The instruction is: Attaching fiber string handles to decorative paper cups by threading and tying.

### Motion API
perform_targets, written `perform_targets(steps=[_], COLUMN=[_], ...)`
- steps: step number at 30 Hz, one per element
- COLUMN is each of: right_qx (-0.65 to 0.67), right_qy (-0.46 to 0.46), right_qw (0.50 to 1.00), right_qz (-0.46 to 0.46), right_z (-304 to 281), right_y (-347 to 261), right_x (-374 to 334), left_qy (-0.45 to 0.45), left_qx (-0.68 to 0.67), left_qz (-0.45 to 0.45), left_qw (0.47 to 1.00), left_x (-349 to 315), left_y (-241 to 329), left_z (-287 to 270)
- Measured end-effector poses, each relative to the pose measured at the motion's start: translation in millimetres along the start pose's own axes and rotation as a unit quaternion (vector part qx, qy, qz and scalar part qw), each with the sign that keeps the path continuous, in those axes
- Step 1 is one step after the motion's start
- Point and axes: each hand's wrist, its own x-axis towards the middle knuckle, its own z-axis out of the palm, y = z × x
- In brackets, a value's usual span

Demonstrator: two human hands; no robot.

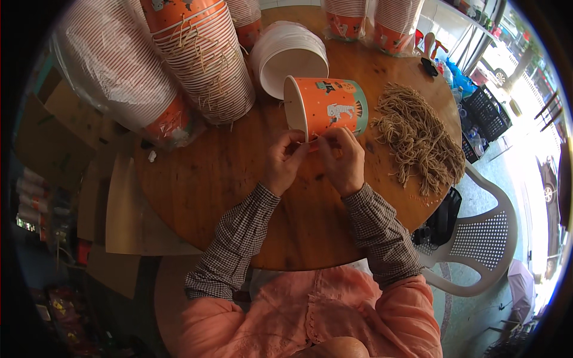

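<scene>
An orange paper bucket (pixel 325 101) with a green panel and cartoon figures lies on its side on the wooden table, its white-rimmed mouth facing left. At the lower part of its rim, my left hand (pixel 283 160) is closed, thumb and fingers pinching the edge. Just to the right, my right hand (pixel 343 158) is closed in a pinch against the bucket's side; whatever sits between its fingertips is too small to make out. A short bit of twine shows at the mouth's left edge. To the right of the bucket lies a loose heap of tan twine (pixel 418 137).
Tall nested stacks of buckets stand at the far left, one in clear plastic (pixel 113 65), one with twine ends hanging out (pixel 206 65). White buckets (pixel 292 62) lie behind mine. More wrapped stacks (pixel 394 24) stand at the back. A plastic chair (pixel 483 238) is at the right.
</scene>
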Motion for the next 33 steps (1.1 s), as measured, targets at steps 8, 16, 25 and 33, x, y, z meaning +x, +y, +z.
perform_targets(steps=[8, 16, 25, 33], right_qx=[-0.017, -0.022, -0.089, -0.049], right_qy=[0.009, 0.016, -0.009, -0.063], right_qw=[0.999, 1.0, 0.995, 0.997], right_qz=[-0.037, -0.016, -0.034, 0.0], right_z=[0, 3, 1, -1], right_y=[-3, 1, 8, 2], right_x=[1, 0, -1, 1], left_qy=[0.006, -0.034, -0.041, -0.001], left_qx=[0.022, 0.093, 0.16, 0.089], left_qz=[-0.005, 0.037, 0.087, 0.065], left_qw=[1.0, 0.994, 0.982, 0.994], left_x=[0, 0, -3, 1], left_y=[-3, 4, 11, -4], left_z=[-2, 0, 4, -3])
